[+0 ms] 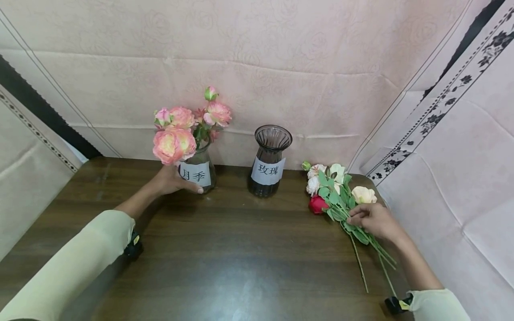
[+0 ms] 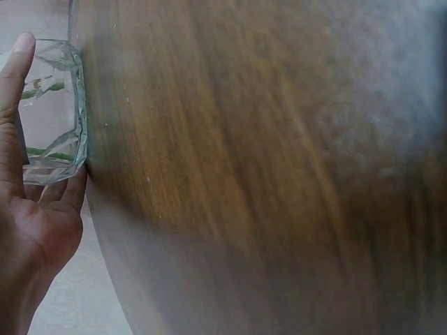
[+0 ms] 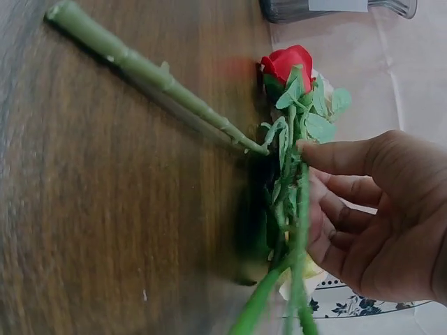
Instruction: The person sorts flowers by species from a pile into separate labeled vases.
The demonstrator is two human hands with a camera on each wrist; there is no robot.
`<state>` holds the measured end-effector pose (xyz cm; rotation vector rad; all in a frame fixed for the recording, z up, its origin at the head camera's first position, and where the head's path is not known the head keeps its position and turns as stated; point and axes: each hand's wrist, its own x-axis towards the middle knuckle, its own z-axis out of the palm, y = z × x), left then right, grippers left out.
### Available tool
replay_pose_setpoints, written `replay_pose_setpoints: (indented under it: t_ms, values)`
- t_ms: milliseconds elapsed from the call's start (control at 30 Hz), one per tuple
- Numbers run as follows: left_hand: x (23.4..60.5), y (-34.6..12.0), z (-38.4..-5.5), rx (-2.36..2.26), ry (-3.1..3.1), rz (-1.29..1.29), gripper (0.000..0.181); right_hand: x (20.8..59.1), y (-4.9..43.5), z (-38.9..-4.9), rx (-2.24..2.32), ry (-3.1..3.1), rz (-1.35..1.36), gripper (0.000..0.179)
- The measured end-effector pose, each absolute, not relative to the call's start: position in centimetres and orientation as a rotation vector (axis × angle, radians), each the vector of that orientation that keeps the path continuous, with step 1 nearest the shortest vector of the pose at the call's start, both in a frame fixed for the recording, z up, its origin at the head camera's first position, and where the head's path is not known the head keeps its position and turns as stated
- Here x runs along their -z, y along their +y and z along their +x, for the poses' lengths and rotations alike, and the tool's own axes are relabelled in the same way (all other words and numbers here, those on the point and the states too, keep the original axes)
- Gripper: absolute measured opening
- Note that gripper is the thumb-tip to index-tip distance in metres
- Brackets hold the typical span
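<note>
My left hand (image 1: 176, 180) holds a clear glass vase (image 1: 207, 183) low down, its thumb across the front and its other fingers behind. Pink flowers (image 1: 173, 145) stand in this vase, and a paper label (image 1: 195, 174) reads 月季. In the left wrist view the vase's glass base (image 2: 79, 118) rests on the table. At the right, my right hand (image 1: 373, 218) pinches green stems (image 3: 302, 188) in a pile of lying flowers. A red rose (image 1: 318, 204), white flowers (image 1: 337, 171) and a cream rose (image 1: 364, 195) lie there; how many stems are pinched is hidden.
A dark glass vase (image 1: 263, 189) labelled 玫瑰 stands upright between the hands, with no flowers in it. The brown wooden table (image 1: 241, 249) ends at a pale cloth backdrop (image 1: 257, 93). Cloth side walls (image 1: 462, 200) flank it.
</note>
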<state>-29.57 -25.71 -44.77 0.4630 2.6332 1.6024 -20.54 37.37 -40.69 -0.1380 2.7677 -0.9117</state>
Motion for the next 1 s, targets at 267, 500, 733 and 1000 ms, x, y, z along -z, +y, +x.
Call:
replay_pose_setpoints:
  t_ms: [267, 500, 733, 1000]
  values:
    - [44.7, -25.7, -29.6, -1.58, 2.643, 0.453, 0.111, 40.2, 37.3, -20.4, 1.017, 2.71, -0.122, 0.043]
    - [44.7, -25.7, -29.7, -1.573, 2.632, 0.428, 0.112, 40.0, 37.5, -20.6, 1.091, 2.526, -0.149, 0.028]
    - [44.8, -25.8, -29.7, -1.584, 2.632, 0.422, 0.111, 40.4, 37.3, -21.2, 1.294, 2.218, -0.076, 0.035]
    - [44.9, -25.8, -29.6, -1.584, 2.634, 0.43, 0.11, 41.0, 37.2, -21.6, 1.387, 1.994, -0.048, 0.039]
